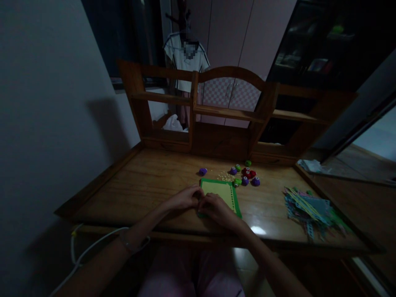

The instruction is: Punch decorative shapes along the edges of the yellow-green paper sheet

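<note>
A pale yellow sheet with a green border (239,208) lies on the wooden desk in front of me, a row of dark marks along its right side. Over its left edge, my left hand (187,197) is closed with fingers curled inward. Fingertips of my right hand (218,209) are pinched close beside it, above the sheet's lower left part. What the fingers hold, if anything, is hidden. Small pale pieces (225,177) are scattered just past the sheet's top edge. A green ball-like figure (237,182) sits at its upper right corner.
Purple figures (255,181) and red ones (248,173) cluster behind the sheet; a single purple one (203,171) lies left of them. A pile of colored strips (309,208) covers the desk's right side. A wooden shelf (229,111) rises at the back. A white cable (93,246) hangs front left.
</note>
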A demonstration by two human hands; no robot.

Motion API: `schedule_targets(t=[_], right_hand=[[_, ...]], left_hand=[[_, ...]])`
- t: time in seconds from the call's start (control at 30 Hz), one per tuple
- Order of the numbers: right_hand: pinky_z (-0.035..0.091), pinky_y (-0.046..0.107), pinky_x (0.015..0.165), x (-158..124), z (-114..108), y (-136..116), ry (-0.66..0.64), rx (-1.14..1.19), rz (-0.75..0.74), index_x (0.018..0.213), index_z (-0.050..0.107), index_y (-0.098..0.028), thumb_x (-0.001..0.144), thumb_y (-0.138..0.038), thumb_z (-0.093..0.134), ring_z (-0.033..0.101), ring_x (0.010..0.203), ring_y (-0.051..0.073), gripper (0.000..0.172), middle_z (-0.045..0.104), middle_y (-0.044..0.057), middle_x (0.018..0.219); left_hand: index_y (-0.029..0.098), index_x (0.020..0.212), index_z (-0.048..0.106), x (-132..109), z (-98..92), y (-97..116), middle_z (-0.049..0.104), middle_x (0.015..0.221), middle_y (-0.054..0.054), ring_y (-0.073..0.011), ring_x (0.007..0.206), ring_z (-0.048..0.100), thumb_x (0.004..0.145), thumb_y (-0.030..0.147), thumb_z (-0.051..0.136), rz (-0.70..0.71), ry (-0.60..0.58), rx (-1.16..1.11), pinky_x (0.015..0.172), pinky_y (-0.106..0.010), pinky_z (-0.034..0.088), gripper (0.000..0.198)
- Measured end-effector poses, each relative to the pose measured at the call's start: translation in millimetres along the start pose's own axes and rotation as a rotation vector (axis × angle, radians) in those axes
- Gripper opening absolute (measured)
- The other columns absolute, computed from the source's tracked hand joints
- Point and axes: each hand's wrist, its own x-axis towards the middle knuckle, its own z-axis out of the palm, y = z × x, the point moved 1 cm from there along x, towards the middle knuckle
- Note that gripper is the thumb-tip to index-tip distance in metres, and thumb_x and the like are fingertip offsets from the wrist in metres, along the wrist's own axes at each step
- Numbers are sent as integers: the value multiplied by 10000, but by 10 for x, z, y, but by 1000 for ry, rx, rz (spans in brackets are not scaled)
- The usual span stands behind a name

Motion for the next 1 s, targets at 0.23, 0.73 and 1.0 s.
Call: schedule_targets(t=[0.23,0.73,1.0], right_hand=[[424,337,863,3,-6,-3,-12,45,-31,872,645,-216,836,-187,617,574,931,179,55,629,33,933],[430,365,929,-132,-302,-3,-118,267,59,1086,611,-251,748,-336,713,556,1030,196,363,597,35,1074],[426,335,897,-39,-168,119,-79,254,2,930,668,-220,797,-316,669,558,984,186,164,603,45,981]], left_hand=[[172,884,637,17,-22,-46,578,957,-40,-200,943,524,660,212,690,48,-23,130,831,-305,437,234],[201,953,620,-22,-71,-46,530,1039,-32,-210,1010,485,586,294,767,-12,-118,115,875,-307,404,406],[220,950,610,19,-76,-70,519,1020,-31,-218,1035,451,679,308,694,24,-144,208,902,-321,369,296]])
